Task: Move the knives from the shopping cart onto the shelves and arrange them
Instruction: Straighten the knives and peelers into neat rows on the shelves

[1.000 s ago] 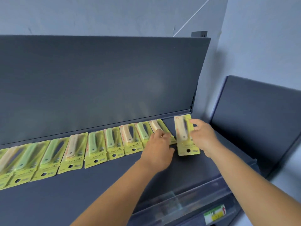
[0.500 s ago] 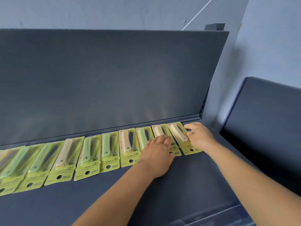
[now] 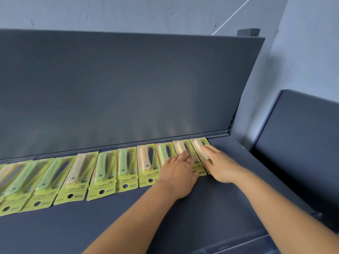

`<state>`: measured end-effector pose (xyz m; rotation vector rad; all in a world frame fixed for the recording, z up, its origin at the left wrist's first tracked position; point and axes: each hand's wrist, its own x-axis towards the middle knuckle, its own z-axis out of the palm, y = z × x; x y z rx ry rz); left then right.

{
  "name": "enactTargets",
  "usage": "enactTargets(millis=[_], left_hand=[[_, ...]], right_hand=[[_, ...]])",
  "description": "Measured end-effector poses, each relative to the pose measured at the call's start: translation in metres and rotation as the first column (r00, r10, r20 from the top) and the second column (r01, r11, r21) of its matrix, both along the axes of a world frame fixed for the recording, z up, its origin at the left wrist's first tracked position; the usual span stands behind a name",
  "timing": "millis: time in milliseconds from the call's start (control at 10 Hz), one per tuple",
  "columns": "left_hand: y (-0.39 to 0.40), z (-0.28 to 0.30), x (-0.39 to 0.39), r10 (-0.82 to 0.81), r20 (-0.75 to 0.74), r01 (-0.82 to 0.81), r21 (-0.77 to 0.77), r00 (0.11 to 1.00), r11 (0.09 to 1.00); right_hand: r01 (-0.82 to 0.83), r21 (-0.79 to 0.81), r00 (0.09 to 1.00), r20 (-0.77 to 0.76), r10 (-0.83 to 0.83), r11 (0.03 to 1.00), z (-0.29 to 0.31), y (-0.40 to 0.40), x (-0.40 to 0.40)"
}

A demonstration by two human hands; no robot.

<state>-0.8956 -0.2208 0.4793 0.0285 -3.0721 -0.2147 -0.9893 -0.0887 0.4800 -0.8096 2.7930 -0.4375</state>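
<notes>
A row of several fruit knives in yellow-green blister packs (image 3: pixel 126 165) lies side by side along the back of the dark grey shelf (image 3: pixel 229 191). The handles are green or cream. The rightmost pack (image 3: pixel 197 145) holds a cream-handled knife, and my right hand (image 3: pixel 221 165) lies flat on it with fingers stretched out. My left hand (image 3: pixel 178 168) rests flat on the neighbouring cream-handled pack (image 3: pixel 180 146), covering its lower half. Neither hand grips anything. The shopping cart is out of view.
The shelf's upright back panel (image 3: pixel 128 88) rises right behind the row. To the right stands another dark shelf unit (image 3: pixel 302 136) against the pale wall. Bare shelf surface lies in front of the packs and right of the last one.
My right hand has laid the rightmost pack down into the row and now rests flat on it. My left hand slid slightly onto the neighbouring pack. The view has moved closer.
</notes>
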Motion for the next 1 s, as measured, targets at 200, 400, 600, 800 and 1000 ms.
enactTargets(millis=[200, 400, 600, 800, 1000], left_hand=[[-0.002, 0.001, 0.000, 0.038, 0.000, -0.038, -0.016, 0.999, 0.999], [-0.006, 0.000, 0.006, 0.156, 0.086, -0.152, -0.046, 0.984, 0.987], [-0.006, -0.002, 0.005, 0.162, 0.094, -0.164, 0.011, 0.982, 0.986], [-0.010, -0.001, 0.006, 0.149, 0.067, -0.150, 0.011, 0.987, 0.989], [-0.019, 0.001, 0.018, 0.166, -0.011, -0.165, 0.054, 0.986, 0.985]], right_hand=[[0.007, -0.002, 1.000, 0.003, -0.007, 1.000, 0.000, -0.002, 0.001], [-0.015, 0.027, 1.000, -0.004, 0.015, 1.000, 0.000, -0.004, 0.003], [-0.003, 0.042, 1.000, -0.007, 0.003, 0.999, 0.000, -0.006, 0.006], [-0.014, 0.097, 1.000, -0.014, 0.015, 0.995, 0.008, -0.007, 0.012], [-0.003, 0.070, 0.990, -0.143, 0.013, 0.998, 0.009, -0.014, 0.025]])
